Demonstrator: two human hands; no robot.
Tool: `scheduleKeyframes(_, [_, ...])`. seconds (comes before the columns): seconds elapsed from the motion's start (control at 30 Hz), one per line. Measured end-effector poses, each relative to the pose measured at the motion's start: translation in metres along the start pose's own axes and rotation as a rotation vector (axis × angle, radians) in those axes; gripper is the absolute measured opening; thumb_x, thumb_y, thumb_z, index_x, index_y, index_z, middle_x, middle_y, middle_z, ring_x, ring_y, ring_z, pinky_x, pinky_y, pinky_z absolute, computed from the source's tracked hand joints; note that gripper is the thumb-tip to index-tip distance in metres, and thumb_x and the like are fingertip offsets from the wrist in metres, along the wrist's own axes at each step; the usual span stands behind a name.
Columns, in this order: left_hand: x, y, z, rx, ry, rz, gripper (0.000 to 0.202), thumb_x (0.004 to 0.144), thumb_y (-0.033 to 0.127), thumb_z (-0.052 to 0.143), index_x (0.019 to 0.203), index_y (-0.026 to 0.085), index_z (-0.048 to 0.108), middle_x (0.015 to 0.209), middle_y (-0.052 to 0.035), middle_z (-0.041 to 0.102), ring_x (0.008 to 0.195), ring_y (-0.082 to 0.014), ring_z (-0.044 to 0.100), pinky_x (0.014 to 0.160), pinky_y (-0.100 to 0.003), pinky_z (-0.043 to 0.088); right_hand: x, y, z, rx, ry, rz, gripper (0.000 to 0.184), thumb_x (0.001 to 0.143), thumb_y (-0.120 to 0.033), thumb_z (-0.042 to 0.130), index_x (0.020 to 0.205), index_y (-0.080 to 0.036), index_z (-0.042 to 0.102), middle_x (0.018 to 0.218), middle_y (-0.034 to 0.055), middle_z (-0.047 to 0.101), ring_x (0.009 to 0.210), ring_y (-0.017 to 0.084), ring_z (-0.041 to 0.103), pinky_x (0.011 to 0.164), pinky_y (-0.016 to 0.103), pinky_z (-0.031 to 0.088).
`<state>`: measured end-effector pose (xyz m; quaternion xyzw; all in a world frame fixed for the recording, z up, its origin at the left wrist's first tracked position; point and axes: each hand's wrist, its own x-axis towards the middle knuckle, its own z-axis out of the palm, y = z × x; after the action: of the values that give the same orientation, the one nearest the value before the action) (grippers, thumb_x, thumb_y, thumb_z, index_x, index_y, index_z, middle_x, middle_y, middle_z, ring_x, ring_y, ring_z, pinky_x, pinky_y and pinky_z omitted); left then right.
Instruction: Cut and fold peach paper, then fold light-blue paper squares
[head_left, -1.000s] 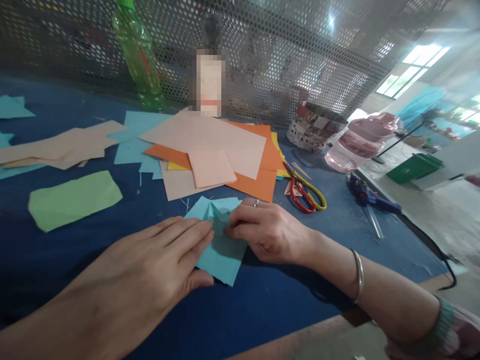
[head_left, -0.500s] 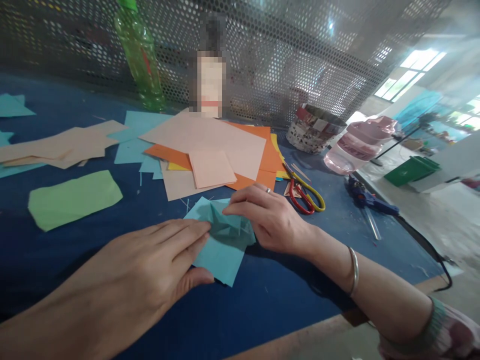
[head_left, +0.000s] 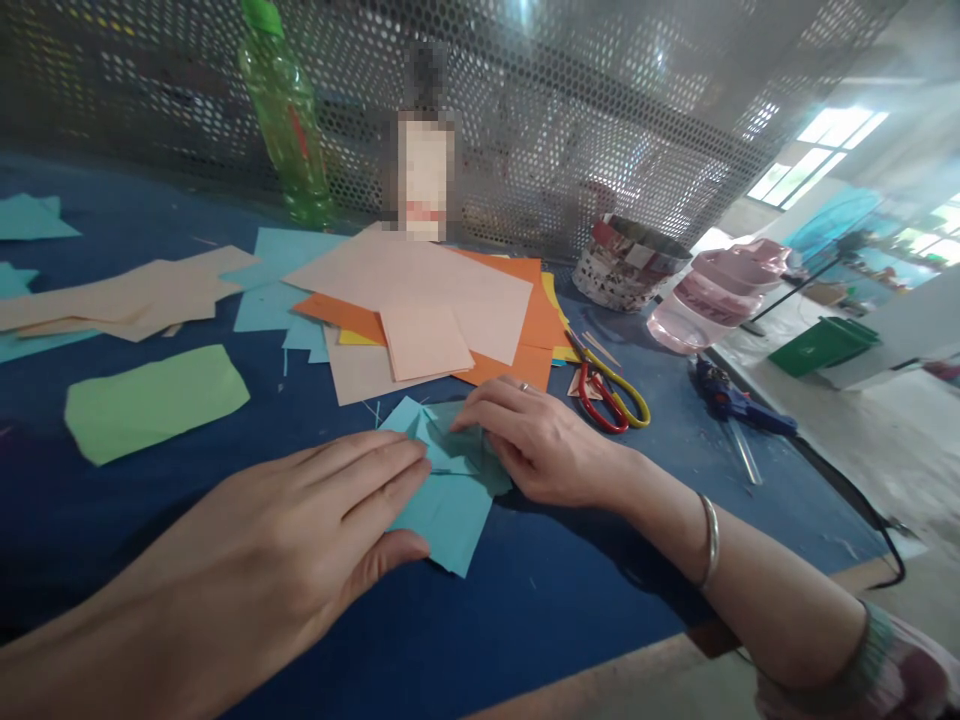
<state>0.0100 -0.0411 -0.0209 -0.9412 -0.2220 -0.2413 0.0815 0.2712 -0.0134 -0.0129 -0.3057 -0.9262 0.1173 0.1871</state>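
A light-blue sheet of folded paper (head_left: 450, 520) lies on the dark blue table between my hands, with creased flaps across its far half. My left hand (head_left: 300, 530) rests on its left side, fingers stretched flat and close together, thumb at the near part. On the right, my right hand (head_left: 544, 440) has curled fingers at the upper right flap, gripping it; the fingertips are partly hidden. A silver bracelet (head_left: 709, 540) circles the right wrist.
Behind lie stacked pink paper (head_left: 465, 280), orange paper (head_left: 540, 320) and beige strips (head_left: 150, 295). Green paper (head_left: 157, 400) is at left. Scissors (head_left: 611, 395), a glue gun (head_left: 742, 400), a pink bottle (head_left: 716, 295), a round container (head_left: 630, 265) and a green bottle (head_left: 289, 130) stand or lie around.
The raised flaps of the blue paper have been pressed flatter, leaving a straighter fold across it. My right fingers have shifted slightly; my left hand stays almost in place.
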Motion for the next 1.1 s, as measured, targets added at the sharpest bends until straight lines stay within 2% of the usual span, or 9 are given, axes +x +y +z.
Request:
scheduleKeyframes(0.2, [0.003, 0.002, 0.000, -0.021, -0.024, 0.038, 0.047, 0.101, 0.041, 0.045, 0.136, 0.013, 0.058, 0.133, -0.0125, 0.067, 0.122, -0.0281, 0.062, 0.105, -0.043, 0.049, 0.000, -0.002, 0.000, -0.035, -0.021, 0.009, 0.050, 0.083, 0.003, 0.043, 0.128, -0.013, 0.057, 0.116, 0.0145, 0.061, 0.104, 0.023, 0.057, 0.090, 0.041, 0.052])
scheduleKeyframes(0.37, [0.002, 0.002, 0.003, -0.052, -0.104, 0.054, 0.053, 0.099, 0.043, 0.049, 0.145, 0.016, 0.051, 0.140, -0.0116, 0.063, 0.129, -0.0281, 0.057, 0.112, -0.045, 0.043, 0.001, -0.003, -0.001, -0.034, -0.028, 0.000, 0.043, 0.083, 0.004, 0.042, 0.117, -0.014, 0.059, 0.117, 0.0138, 0.061, 0.107, 0.023, 0.057, 0.090, 0.039, 0.051])
scheduleKeyframes(0.5, [0.002, 0.001, 0.001, -0.078, -0.082, 0.044, 0.049, 0.099, 0.042, 0.050, 0.140, 0.016, 0.056, 0.132, -0.0124, 0.068, 0.122, -0.0281, 0.062, 0.111, -0.045, 0.044, 0.001, -0.001, 0.000, -0.011, -0.007, 0.001, 0.028, 0.087, 0.000, 0.044, 0.107, -0.014, 0.058, 0.110, 0.0126, 0.063, 0.106, 0.022, 0.057, 0.090, 0.038, 0.050])
scheduleKeyframes(0.63, [0.003, -0.001, 0.000, -0.076, -0.067, 0.033, 0.047, 0.099, 0.040, 0.051, 0.139, 0.017, 0.057, 0.128, -0.0120, 0.069, 0.120, -0.0277, 0.063, 0.110, -0.045, 0.044, 0.001, -0.002, 0.001, 0.021, 0.034, -0.005, 0.014, 0.093, -0.007, 0.050, 0.098, -0.015, 0.060, 0.097, 0.0091, 0.065, 0.094, 0.020, 0.058, 0.085, 0.034, 0.049])
scheduleKeyframes(0.8, [0.003, -0.003, 0.000, -0.027, -0.074, 0.029, 0.041, 0.099, 0.038, 0.051, 0.129, 0.014, 0.065, 0.124, -0.0131, 0.070, 0.119, -0.0283, 0.063, 0.111, -0.047, 0.043, 0.001, -0.014, 0.005, 0.092, 0.075, -0.004, 0.013, 0.088, -0.005, 0.056, 0.093, -0.016, 0.062, 0.085, 0.0050, 0.066, 0.082, 0.017, 0.059, 0.077, 0.029, 0.047])
scheduleKeyframes(0.97, [0.004, -0.002, 0.000, 0.014, -0.052, 0.048, 0.035, 0.100, 0.034, 0.049, 0.120, 0.013, 0.068, 0.122, -0.0132, 0.071, 0.119, -0.0276, 0.062, 0.110, -0.046, 0.045, 0.000, -0.024, 0.009, 0.139, 0.090, -0.003, 0.014, 0.085, -0.005, 0.058, 0.093, -0.016, 0.062, 0.085, 0.0040, 0.067, 0.080, 0.016, 0.059, 0.074, 0.028, 0.047])
scheduleKeyframes(1.1, [0.004, 0.002, -0.004, -0.043, -0.068, 0.040, 0.031, 0.101, 0.031, 0.046, 0.113, 0.016, 0.070, 0.113, -0.0092, 0.074, 0.109, -0.0252, 0.067, 0.100, -0.041, 0.053, 0.000, -0.022, 0.011, 0.189, 0.078, 0.005, 0.018, 0.085, -0.004, 0.058, 0.096, -0.017, 0.063, 0.087, 0.0042, 0.067, 0.082, 0.016, 0.060, 0.075, 0.027, 0.049])
